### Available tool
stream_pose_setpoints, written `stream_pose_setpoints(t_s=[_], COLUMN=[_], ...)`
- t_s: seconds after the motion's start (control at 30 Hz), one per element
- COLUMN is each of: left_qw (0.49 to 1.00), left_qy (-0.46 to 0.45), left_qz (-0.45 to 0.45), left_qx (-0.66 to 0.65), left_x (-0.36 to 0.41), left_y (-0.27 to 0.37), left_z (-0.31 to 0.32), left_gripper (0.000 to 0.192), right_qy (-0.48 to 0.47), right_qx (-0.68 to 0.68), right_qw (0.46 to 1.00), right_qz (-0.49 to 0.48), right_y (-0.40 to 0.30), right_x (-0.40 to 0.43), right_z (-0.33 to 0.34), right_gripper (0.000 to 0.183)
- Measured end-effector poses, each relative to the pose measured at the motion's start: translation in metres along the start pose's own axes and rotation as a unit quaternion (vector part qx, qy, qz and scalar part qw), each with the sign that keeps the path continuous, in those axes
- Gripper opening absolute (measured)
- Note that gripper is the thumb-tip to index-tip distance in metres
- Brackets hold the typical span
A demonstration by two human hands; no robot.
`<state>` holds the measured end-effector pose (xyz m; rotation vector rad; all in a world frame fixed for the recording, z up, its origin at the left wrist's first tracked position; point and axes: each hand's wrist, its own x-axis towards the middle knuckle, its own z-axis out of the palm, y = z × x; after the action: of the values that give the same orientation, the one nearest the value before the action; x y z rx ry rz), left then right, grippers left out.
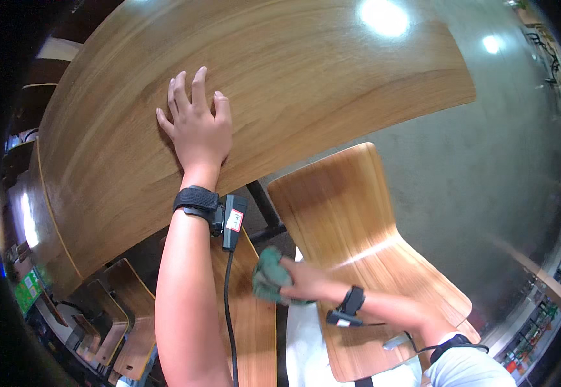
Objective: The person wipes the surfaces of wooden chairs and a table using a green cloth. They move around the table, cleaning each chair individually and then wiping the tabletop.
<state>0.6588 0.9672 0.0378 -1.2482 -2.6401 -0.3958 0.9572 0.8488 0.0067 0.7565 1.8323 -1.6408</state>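
Note:
My left hand [199,118] lies palm down on the wood-grain tabletop [309,82], fingers spread, holding nothing. My right hand [307,280] grips a bunched green cloth [270,275], which is slightly blurred. The cloth is below the table's near edge, between a wood-grain chair [358,237] on the right and another wooden seat [246,314] on the left. Whether the cloth touches either seat, I cannot tell. Each wrist wears a black strap with a small device; a cable runs from the left wrist device [234,222].
A dark metal table leg [263,205] shows under the near edge. More wooden chairs [130,319] stand at lower left. Grey floor [435,193] extends to the right, with stocked shelves [546,305] along the far right. A lamp's glare [384,17] reflects off the tabletop.

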Motion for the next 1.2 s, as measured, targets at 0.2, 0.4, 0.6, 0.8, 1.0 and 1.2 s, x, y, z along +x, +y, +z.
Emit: stream_pose_setpoints(t_s=[0.2,0.4,0.6,0.8,1.0,1.2], left_qw=[1.0,1.0,1.0,1.0,1.0,0.999], left_qy=[0.007,0.011,0.001,0.003,0.014,0.028], left_qz=[0.011,0.019,0.019,0.005,0.003,-0.002], left_qx=[0.005,0.005,0.003,-0.004,-0.007,-0.015], left_x=[0.004,0.003,0.006,0.004,0.005,0.005], left_y=[-0.002,-0.006,-0.006,-0.002,-0.002,-0.006], left_z=[0.0,0.005,0.003,-0.001,-0.002,0.006], left_gripper=[0.047,0.046,0.047,0.047,0.047,0.047], right_qy=[0.012,0.08,0.18,0.012,-0.05,-0.075], right_qx=[-0.086,-0.088,-0.278,-0.328,-0.135,-0.188], right_qw=[0.996,0.969,0.865,0.894,0.97,0.954], right_qz=[-0.012,0.216,0.377,0.304,0.195,0.219], right_y=[0.042,0.179,0.287,0.229,0.124,0.184], right_x=[0.009,-0.034,-0.064,-0.042,-0.007,-0.091], right_z=[0.016,-0.017,-0.098,-0.054,0.073,-0.035], right_gripper=[0.05,0.047,0.038,0.024,0.041,0.041])
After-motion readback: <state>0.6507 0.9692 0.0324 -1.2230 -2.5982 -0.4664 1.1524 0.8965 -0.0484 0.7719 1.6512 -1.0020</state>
